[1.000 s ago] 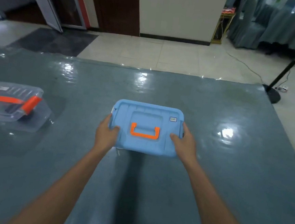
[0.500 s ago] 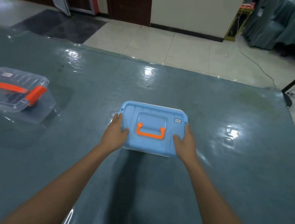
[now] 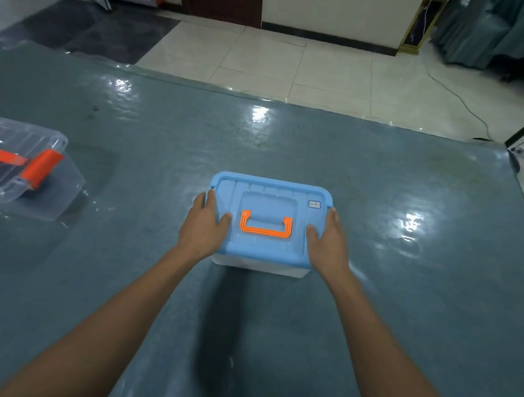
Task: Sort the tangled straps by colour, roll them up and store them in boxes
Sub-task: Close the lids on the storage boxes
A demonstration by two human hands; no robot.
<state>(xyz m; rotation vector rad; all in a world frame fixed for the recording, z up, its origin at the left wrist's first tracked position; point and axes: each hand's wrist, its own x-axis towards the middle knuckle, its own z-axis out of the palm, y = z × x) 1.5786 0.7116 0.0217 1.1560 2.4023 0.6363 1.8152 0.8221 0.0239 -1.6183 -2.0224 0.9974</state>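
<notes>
A blue-lidded box (image 3: pixel 268 221) with an orange handle (image 3: pixel 266 226) was pictured resting on the grey tabletop (image 3: pixel 403 305), held at both short ends. The left hand (image 3: pixel 205 223) was pressed against the box's left end, its thumb laid on the lid and its fingers (image 3: pixel 202 198) wrapped over the edge; the right hand (image 3: pixel 328 237) was set likewise against the right end, thumb on the lid, fingers (image 3: pixel 332 212) curled down the side. The lid was seen seated flat on the pale base, though whether its catches were fastened could not be told. Well to the left of the blue box, a clear box (image 3: pixel 19 174) with an orange latch (image 3: pixel 42 165) was seen closed on the same tabletop, with something dark showing dimly through its wall. No loose straps were visible anywhere around the blue box, and its contents were hidden by the opaque lid. From that layout, the sorting, rolling and packing were judged to be done or nearly so, with little left beyond securing the lid and setting the blue box in its final place.
</notes>
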